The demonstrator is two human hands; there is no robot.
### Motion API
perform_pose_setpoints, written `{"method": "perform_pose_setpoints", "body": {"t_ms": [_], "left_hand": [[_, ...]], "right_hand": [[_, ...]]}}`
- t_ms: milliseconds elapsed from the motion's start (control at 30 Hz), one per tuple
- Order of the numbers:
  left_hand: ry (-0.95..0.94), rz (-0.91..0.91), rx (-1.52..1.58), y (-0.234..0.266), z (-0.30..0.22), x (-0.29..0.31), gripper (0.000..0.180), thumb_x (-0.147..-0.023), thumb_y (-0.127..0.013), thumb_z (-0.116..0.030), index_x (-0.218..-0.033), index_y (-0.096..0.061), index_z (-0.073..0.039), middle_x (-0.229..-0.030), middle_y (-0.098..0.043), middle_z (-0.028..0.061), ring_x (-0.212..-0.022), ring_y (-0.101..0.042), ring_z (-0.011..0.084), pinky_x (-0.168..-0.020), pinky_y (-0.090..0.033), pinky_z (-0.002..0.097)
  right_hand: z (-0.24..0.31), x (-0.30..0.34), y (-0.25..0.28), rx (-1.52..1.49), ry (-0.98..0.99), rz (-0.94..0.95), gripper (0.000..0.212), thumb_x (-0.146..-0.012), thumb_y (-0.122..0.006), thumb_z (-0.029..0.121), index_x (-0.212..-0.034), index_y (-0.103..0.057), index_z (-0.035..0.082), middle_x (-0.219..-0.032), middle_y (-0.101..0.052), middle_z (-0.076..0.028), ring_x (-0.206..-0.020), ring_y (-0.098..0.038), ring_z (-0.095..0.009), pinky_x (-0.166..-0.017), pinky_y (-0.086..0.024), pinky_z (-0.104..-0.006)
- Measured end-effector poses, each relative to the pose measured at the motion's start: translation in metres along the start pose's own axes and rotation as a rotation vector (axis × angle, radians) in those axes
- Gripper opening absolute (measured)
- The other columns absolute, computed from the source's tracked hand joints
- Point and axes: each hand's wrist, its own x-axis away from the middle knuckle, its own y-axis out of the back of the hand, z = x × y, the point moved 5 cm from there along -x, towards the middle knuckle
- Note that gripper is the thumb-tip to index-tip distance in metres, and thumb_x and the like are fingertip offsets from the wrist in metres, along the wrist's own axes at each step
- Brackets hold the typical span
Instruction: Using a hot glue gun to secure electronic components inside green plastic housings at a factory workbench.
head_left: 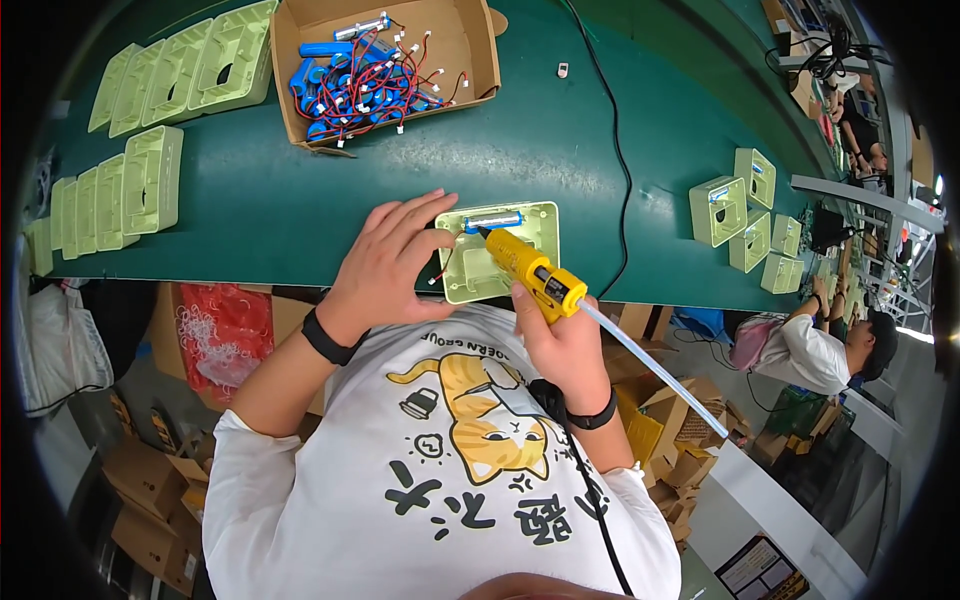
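A light green plastic housing point(548, 215) lies on the workbench in front of me, hollow side up. A blue battery cell point(492, 222) sits along its far inner wall, its thin wire and small white plug by the left wall. My left hand point(392, 262) has its fingers spread and rests against the housing's left side, the index fingertip over the rim. My right hand point(562, 345) is wrapped round a yellow hot glue gun point(530, 272). The dark nozzle points into the housing, at or just beside the cell. A long pale glue stick point(655, 367) juts from the gun's back.
A cardboard box point(470, 60) of wired blue cells stands at the far left. More green housings stand in rows point(150, 180) at left and in a group point(718, 210) at right. A black cable point(622, 160) crosses the green workbench point(400, 165). At far right sits a co-worker point(810, 350).
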Motion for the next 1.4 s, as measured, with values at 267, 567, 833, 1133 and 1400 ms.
{"method": "perform_pose_setpoints", "body": {"t_ms": [267,567,833,1133,1400], "left_hand": [[-0.005,-0.013,-0.018,0.0,0.001,-0.001,0.08,-0.07,-0.103,-0.035,-0.134,-0.06,-0.013,-0.171,-0.06,0.0163,-0.157,-0.058,0.0392,-0.125,-0.044,0.0551],[-0.006,-0.02,-0.006,-0.002,0.002,0.002,0.08,-0.069,-0.102,-0.036,-0.134,-0.061,-0.014,-0.171,-0.059,0.014,-0.158,-0.057,0.0366,-0.125,-0.044,0.054],[0.006,-0.011,-0.002,-0.002,0.004,0.002,0.08,-0.068,-0.101,-0.036,-0.134,-0.061,-0.014,-0.171,-0.06,0.0126,-0.158,-0.057,0.035,-0.124,-0.044,0.0531],[-0.001,-0.043,-0.007,-0.001,-0.001,0.004,0.076,-0.068,-0.099,-0.033,-0.132,-0.063,-0.014,-0.17,-0.061,0.0119,-0.157,-0.059,0.0347,-0.124,-0.045,0.0515],[-0.021,-0.047,-0.032,0.002,-0.001,0.0,0.08,-0.068,-0.103,-0.031,-0.133,-0.059,-0.014,-0.168,-0.064,0.014,-0.156,-0.06,0.0373,-0.122,-0.046,0.0523]], "right_hand": [[0.012,-0.004,0.012,-0.036,-0.017,-0.034,0.017,-0.113,-0.075,0.014,-0.111,-0.077,-0.003,-0.084,-0.073,-0.005,-0.069,-0.064,-0.015,-0.064,-0.049,-0.0318],[0.025,-0.009,0.003,0.192,0.118,0.02,0.017,-0.106,-0.081,0.012,-0.104,-0.074,-0.003,-0.088,-0.068,-0.013,-0.071,-0.065,-0.028,-0.067,-0.051,-0.0388],[0.017,-0.01,-0.003,0.164,0.06,-0.011,0.017,-0.105,-0.082,0.014,-0.109,-0.078,-0.002,-0.087,-0.072,-0.014,-0.072,-0.069,-0.028,-0.068,-0.053,-0.0381],[0.018,-0.009,-0.007,0.259,0.079,-0.03,0.018,-0.104,-0.083,0.014,-0.108,-0.079,-0.003,-0.089,-0.078,-0.017,-0.074,-0.075,-0.03,-0.069,-0.056,-0.0396],[0.016,-0.004,0.005,0.263,0.077,-0.137,0.021,-0.104,-0.083,0.015,-0.112,-0.079,-0.004,-0.091,-0.08,-0.019,-0.076,-0.077,-0.034,-0.07,-0.058,-0.0404]]}}
